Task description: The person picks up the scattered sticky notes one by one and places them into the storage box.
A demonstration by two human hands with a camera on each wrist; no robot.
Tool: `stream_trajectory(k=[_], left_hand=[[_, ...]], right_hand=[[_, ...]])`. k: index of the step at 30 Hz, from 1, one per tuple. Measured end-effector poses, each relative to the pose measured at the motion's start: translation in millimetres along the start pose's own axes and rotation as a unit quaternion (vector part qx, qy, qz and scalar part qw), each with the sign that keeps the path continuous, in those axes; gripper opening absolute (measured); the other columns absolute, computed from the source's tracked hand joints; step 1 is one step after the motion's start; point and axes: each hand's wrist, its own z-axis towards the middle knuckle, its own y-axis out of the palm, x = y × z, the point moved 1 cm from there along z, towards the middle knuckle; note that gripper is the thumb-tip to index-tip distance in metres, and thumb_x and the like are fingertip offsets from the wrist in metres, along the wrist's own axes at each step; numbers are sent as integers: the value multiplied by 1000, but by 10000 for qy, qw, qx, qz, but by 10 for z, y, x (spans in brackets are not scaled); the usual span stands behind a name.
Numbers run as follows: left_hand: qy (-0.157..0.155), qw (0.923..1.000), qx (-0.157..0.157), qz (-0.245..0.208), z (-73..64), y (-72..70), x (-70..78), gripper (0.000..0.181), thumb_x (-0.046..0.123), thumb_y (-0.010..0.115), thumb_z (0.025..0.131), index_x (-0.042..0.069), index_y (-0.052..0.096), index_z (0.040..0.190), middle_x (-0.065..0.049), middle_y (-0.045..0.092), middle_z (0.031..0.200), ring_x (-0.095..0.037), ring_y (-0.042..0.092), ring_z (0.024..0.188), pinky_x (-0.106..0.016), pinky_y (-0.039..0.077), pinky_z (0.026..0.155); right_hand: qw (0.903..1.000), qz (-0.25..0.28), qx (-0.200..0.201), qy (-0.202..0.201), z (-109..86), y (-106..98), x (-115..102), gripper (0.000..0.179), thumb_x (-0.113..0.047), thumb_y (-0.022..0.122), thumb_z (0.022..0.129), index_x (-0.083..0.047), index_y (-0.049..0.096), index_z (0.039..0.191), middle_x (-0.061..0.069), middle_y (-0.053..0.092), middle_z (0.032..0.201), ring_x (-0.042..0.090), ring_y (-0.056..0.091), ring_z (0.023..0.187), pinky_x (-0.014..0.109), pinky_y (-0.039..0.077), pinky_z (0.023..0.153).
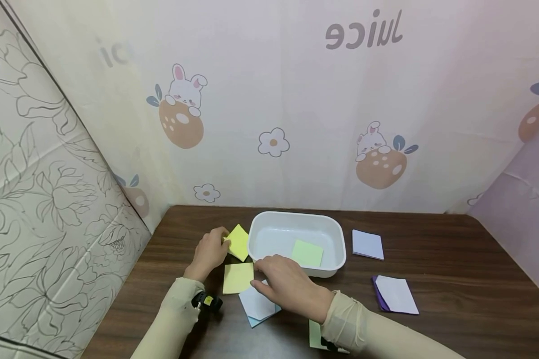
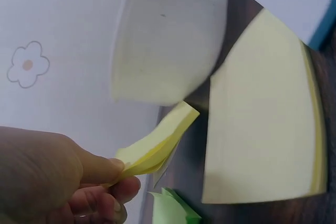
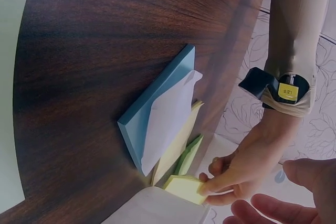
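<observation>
My left hand (image 1: 209, 252) pinches a small stack of bright yellow sticky notes (image 1: 239, 244) by its edge, beside the left end of a white plastic bin (image 1: 296, 216). The left wrist view shows the stack (image 2: 157, 142) bent and raised between thumb and fingers, with green notes (image 2: 170, 208) below it. Inside the bin lies a light green note (image 1: 307, 253). Above the front of the bin, my right hand (image 1: 289, 286) has its fingers loosely spread and holds nothing. Under it sit a pale yellow pad (image 1: 238, 278) and a blue pad with a white sheet on top (image 1: 258, 301).
To the right of the bin are a white pad (image 1: 367, 245) and a purple pad under a white sheet (image 1: 397, 295). A pale green pad (image 1: 315, 335) is partly covered by my right forearm. Printed curtains (image 1: 269, 99) rise behind the dark wooden table (image 1: 458, 269).
</observation>
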Motion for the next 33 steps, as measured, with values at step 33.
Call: stream_trajectory(k=[33], left_hand=[[128, 9992, 298, -251, -74, -293, 60, 22, 12, 65, 96, 1, 67, 115, -14, 71, 93, -22, 63, 73, -32, 47, 61]], right_hand=[[9996, -152, 113, -186, 47, -62, -67, 19, -31, 72, 93, -13, 71, 100, -3, 69, 84, 8, 55, 73, 22, 44, 64]])
